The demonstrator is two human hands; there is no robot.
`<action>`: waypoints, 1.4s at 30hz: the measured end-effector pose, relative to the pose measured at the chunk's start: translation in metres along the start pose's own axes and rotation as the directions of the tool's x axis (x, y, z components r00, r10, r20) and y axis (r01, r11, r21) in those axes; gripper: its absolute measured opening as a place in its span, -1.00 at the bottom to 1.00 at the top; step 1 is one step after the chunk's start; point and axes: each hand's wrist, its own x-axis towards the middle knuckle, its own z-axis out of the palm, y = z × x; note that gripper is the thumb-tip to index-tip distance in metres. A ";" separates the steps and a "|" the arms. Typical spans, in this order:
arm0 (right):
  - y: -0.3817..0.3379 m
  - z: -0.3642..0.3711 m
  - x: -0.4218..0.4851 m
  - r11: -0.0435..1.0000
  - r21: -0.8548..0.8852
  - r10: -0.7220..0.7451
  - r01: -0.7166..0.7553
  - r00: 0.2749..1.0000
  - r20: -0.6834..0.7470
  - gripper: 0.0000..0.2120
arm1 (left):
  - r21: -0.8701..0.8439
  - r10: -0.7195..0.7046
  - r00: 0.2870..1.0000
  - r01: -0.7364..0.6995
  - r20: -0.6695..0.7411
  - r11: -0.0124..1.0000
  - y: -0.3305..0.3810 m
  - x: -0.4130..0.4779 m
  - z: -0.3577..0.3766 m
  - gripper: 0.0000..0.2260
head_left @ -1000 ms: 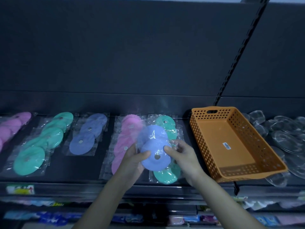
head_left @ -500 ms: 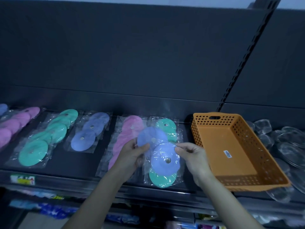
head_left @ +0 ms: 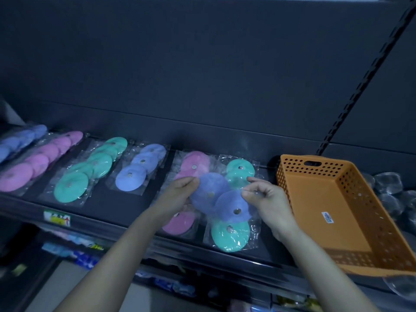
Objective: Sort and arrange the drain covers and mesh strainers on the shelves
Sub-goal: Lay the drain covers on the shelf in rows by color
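Note:
Two blue drain covers in clear wrappers hang over the shelf. My left hand (head_left: 177, 194) grips the upper blue cover (head_left: 209, 190) by its left edge. My right hand (head_left: 267, 199) pinches the clear wrapper of the lower blue cover (head_left: 233, 207) at its right side. Under them lie a row of pink covers (head_left: 194, 165) and a row of green covers (head_left: 230, 235). Further left sit rows of blue covers (head_left: 132, 179), green covers (head_left: 72, 186), pink covers (head_left: 33, 163) and blue covers (head_left: 15, 140).
An empty orange perforated basket (head_left: 360, 192) stands on the shelf just right of my right hand. Clear plastic items (head_left: 389, 183) are piled beyond it. The dark shelf edge (head_left: 112, 224) carries a price label; packaged goods fill the lower shelf.
The two blue covers have been spread apart, one in each hand, and my hands have lifted slightly. The view has shifted right, showing more rows at the left.

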 end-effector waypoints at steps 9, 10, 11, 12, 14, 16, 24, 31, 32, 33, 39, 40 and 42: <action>-0.014 0.053 0.012 0.999 -0.051 0.005 -0.003 0.999 0.037 -0.75 | 0.379 0.149 0.960 -0.232 0.236 0.896 0.022 0.008 -0.043 -0.72; -0.016 0.061 0.014 1.000 0.006 0.024 -0.024 1.000 0.017 -0.75 | 0.296 0.153 0.968 -0.207 0.198 0.932 0.021 0.008 -0.050 -0.79; -0.017 0.068 0.015 0.997 0.065 0.043 -0.042 0.999 -0.008 -0.76 | 0.170 0.136 0.980 -0.160 0.144 0.972 0.020 0.008 -0.059 -0.85; -0.018 0.076 0.016 0.991 0.125 0.062 -0.057 0.997 -0.036 -0.76 | 0.022 0.108 0.990 -0.111 0.094 0.994 0.017 0.007 -0.068 -0.89; -0.019 0.094 0.019 0.961 0.266 0.107 -0.081 0.991 -0.085 -0.78 | -0.187 0.050 0.999 -0.046 0.019 0.981 0.007 0.006 -0.086 -0.94; -0.018 0.118 0.021 0.923 0.367 0.169 -0.116 0.979 -0.116 -0.81 | -0.086 0.029 0.998 -0.033 -0.053 0.996 -0.006 0.003 -0.104 -0.93; 0.001 0.211 0.024 0.964 0.195 0.198 -0.181 0.978 -0.070 -0.83 | 0.020 0.014 0.958 -0.008 -0.286 1.000 -0.030 -0.002 -0.177 -0.82; 0.015 0.274 0.032 0.946 -0.303 0.107 -0.112 0.994 -0.034 -0.73 | 0.402 0.057 0.935 0.095 -0.350 0.911 -0.036 0.003 -0.241 -0.65; 0.015 0.281 0.034 0.922 -0.375 0.090 -0.092 0.996 -0.021 -0.73 | 0.459 0.081 0.934 0.094 -0.347 0.883 -0.036 0.006 -0.246 -0.66; 0.015 0.286 0.037 0.903 -0.424 0.077 -0.074 0.997 -0.010 -0.72 | 0.495 0.094 0.937 0.091 -0.337 0.864 -0.036 0.008 -0.249 -0.67; 0.016 0.301 0.048 0.842 -0.539 0.046 -0.016 0.998 0.043 -0.49 | 0.589 0.100 0.965 0.065 -0.243 0.806 -0.037 0.023 -0.265 -0.69; 0.017 0.302 0.048 0.831 -0.557 0.048 -0.016 0.998 0.042 -0.48 | 0.599 0.092 0.969 0.065 -0.229 0.798 -0.037 0.024 -0.267 -0.70; 0.019 0.302 0.047 0.822 -0.569 0.027 0.009 0.998 0.055 -0.45 | 0.642 0.094 0.975 0.058 -0.200 0.764 -0.036 0.024 -0.269 -0.68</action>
